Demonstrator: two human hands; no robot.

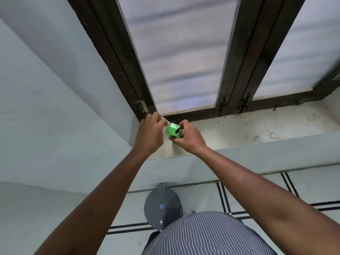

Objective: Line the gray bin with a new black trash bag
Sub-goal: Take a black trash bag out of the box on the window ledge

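Note:
A small green box (172,131) with a dark opening at its end sits above the window sill (257,126). My right hand (189,137) grips it from the right and below. My left hand (150,133) is just left of the box, fingers curled and pinching a pale flap or strip at the box's top corner. What is inside the box is too dark to tell. The gray bin (162,207), lid closed with a small blue sticker on it, stands on the floor below the sill, partly hidden by my striped shirt.
A dark-framed window (184,52) with frosted panes rises behind the sill, with latches at its base. Pale walls flank the left. The floor (257,192) has white tiles with black lines. The sill surface is stained.

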